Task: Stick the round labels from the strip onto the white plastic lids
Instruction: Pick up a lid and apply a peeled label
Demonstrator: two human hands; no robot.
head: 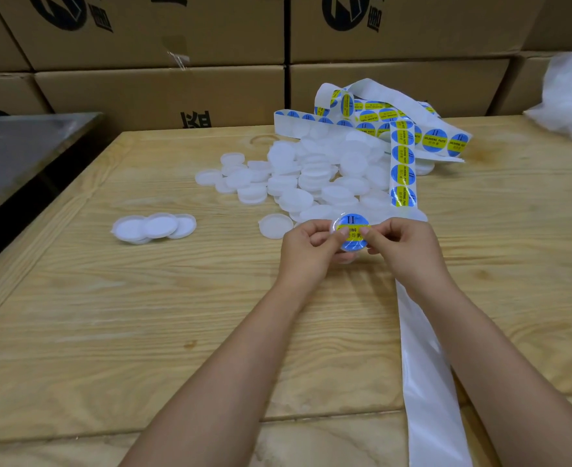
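Both hands hold one white plastic lid (345, 256) just above the wooden table, and a round blue and yellow label (351, 234) lies on its top. My left hand (306, 246) grips the lid's left side, thumb on the label. My right hand (402, 244) grips the right side, thumb pressing the label's middle. Behind them lies a heap of white lids (314, 173). The label strip (403, 163) runs from a tangle at the back down to my hands. Its peeled white backing (426, 372) trails toward me under my right forearm.
Three overlapping lids (155, 227) lie apart at the left and one single lid (275, 225) next to my left hand. Cardboard boxes (163, 92) wall the back of the table (143, 315). A metal surface (18, 153) stands at the left, a clear plastic bag (570, 92) at the far right.
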